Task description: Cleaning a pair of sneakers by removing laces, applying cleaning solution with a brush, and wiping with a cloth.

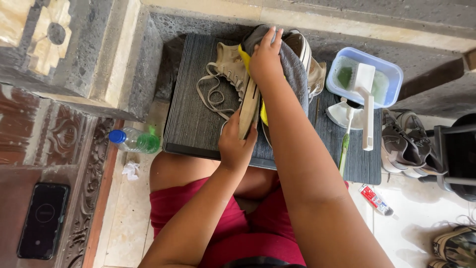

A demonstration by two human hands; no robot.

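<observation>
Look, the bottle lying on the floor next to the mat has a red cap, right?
Not quite. The head view shows the plastic bottle lying on the floor beside the dark mat, as you say, but its cap is blue, not red.

The beige sneaker [233, 64] is matt canvas with a smooth rubber sole, the cloth [295, 74] over it soft grey fabric. Under it, the dark mat [198, 119] is ribbed. Right of the mat, the tub [391, 69] is translucent glossy plastic.
</observation>
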